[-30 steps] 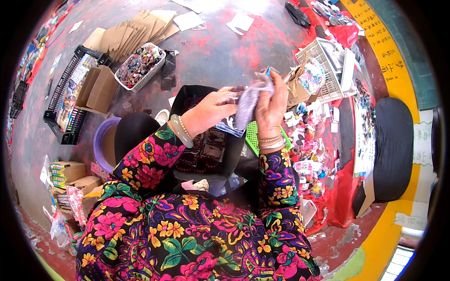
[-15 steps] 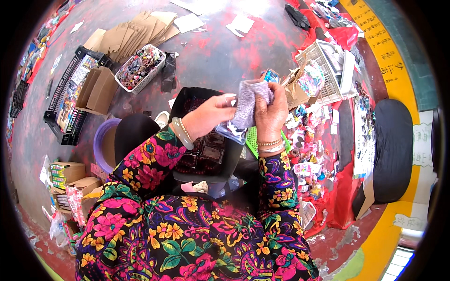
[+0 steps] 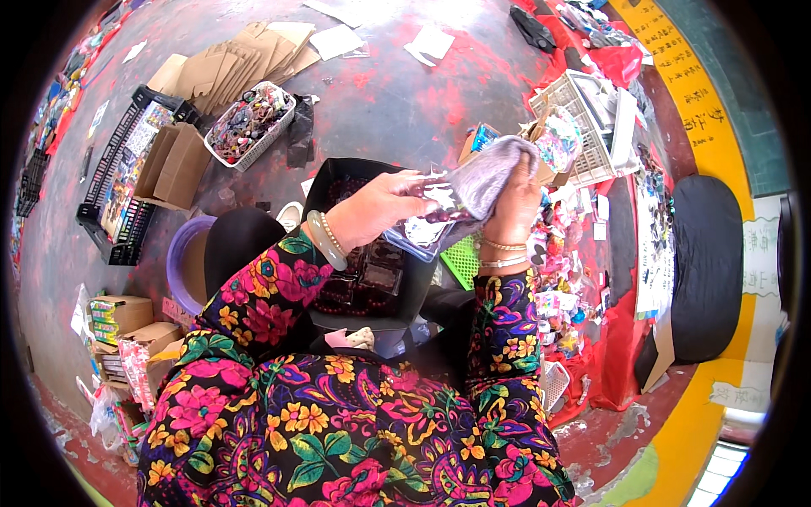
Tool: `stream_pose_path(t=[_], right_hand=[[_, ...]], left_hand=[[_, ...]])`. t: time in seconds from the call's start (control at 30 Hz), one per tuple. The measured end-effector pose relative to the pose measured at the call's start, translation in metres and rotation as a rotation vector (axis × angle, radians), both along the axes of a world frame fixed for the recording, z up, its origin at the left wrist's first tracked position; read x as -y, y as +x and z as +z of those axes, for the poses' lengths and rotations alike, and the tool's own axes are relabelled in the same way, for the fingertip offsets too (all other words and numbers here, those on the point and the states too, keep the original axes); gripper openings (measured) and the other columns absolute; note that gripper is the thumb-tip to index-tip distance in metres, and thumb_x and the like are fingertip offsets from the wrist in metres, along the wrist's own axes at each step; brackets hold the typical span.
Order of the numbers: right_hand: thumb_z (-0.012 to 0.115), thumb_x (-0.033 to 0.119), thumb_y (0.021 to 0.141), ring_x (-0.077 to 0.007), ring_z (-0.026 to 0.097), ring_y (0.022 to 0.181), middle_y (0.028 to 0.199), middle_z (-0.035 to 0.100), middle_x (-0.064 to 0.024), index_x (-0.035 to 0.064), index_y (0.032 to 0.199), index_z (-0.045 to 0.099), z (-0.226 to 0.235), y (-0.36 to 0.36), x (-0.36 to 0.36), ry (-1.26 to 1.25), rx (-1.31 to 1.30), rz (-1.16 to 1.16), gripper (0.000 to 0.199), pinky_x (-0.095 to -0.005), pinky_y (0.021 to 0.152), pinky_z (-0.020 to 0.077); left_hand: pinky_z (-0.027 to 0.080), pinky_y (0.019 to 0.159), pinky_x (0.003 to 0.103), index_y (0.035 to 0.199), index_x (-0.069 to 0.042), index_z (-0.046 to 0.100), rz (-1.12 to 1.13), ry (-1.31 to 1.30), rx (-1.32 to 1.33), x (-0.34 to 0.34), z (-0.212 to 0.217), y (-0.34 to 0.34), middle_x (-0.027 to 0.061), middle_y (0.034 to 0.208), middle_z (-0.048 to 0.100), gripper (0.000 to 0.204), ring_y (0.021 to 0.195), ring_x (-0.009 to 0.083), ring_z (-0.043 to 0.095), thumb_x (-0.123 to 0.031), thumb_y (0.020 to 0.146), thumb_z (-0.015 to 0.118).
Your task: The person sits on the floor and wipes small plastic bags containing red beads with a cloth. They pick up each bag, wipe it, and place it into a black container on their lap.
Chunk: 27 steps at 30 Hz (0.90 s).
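My left hand [image 3: 382, 208] grips a clear plastic packet [image 3: 420, 228] with small dark items inside, raised over my lap. My right hand [image 3: 517, 207] holds a grey cloth [image 3: 487, 173] pressed against the packet's upper right side. Both hands touch the packet and cloth together. Below them a black box [image 3: 353, 179] holding dark beaded pieces rests on my lap. I wear flowered sleeves and bracelets on both wrists.
A white basket of small trinkets [image 3: 250, 125] and flattened cardboard [image 3: 241, 59] lie at the upper left, beside a black crate [image 3: 127, 173] and brown boxes [image 3: 176, 165]. A white mesh basket [image 3: 583, 127] and packets on red cloth fill the right. A purple tub [image 3: 179, 262] stands at the left.
Both hands have shifted slightly; the grey cloth has moved from a raised position onto the packet, and the packet has tilted toward my left hand.
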State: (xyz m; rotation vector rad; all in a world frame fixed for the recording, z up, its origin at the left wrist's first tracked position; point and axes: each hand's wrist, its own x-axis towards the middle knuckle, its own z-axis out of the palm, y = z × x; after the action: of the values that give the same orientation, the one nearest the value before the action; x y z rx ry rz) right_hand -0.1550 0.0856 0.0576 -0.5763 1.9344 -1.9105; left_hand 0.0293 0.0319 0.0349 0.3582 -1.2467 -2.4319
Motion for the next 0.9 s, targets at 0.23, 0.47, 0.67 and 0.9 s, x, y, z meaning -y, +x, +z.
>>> stream_pose_path(t=[0.23,0.47,0.67,0.9], right_hand=[[0.043,0.04,0.094,-0.0252,0.053,0.108,0.12,0.053,-0.0099,0.0039,0.124,0.045,0.005,-0.062,-0.023,-0.443,0.598,0.226,0.047,-0.0394,0.09,0.0435],[0.051,0.047,0.089,-0.0238,0.053,0.105,0.116,0.055,-0.0111,0.0018,0.122,0.047,0.014,-0.037,-0.026,-0.307,0.523,0.444,0.056,-0.0369,0.091,0.0424],[0.065,0.013,0.082,-0.0159,0.054,0.102,0.112,0.057,-0.0065,0.0006,0.118,0.052,0.022,-0.017,-0.029,-0.188,0.268,0.774,0.04,-0.03,0.089,0.0429],[0.063,-0.007,0.076,-0.0114,0.058,0.083,0.092,0.062,-0.0023,-0.0001,0.107,0.058,0.024,-0.004,-0.026,-0.158,0.081,0.503,0.032,-0.0252,0.076,0.0479]], left_hand=[[0.042,0.084,0.027,0.109,0.003,0.058,0.212,0.152,-0.041,0.015,-0.004,0.009,0.0052,0.102,0.06,0.026,0.092,0.0121,0.054,-0.009,0.087,0.055],[0.041,0.083,0.026,0.109,0.002,0.058,0.237,0.16,-0.082,0.014,-0.004,0.007,0.0029,0.099,0.059,0.025,0.091,0.0108,0.053,-0.011,0.087,0.057],[0.041,0.088,0.027,0.106,0.003,0.06,0.188,0.031,-0.033,0.013,0.001,0.006,0.0066,0.106,0.06,0.022,0.099,0.0122,0.054,-0.009,0.088,0.054],[0.043,0.072,0.023,0.096,0.002,0.064,0.289,0.035,0.158,0.011,-0.026,-0.002,0.0019,0.087,0.061,0.026,0.078,0.0076,0.054,-0.023,0.089,0.058]])
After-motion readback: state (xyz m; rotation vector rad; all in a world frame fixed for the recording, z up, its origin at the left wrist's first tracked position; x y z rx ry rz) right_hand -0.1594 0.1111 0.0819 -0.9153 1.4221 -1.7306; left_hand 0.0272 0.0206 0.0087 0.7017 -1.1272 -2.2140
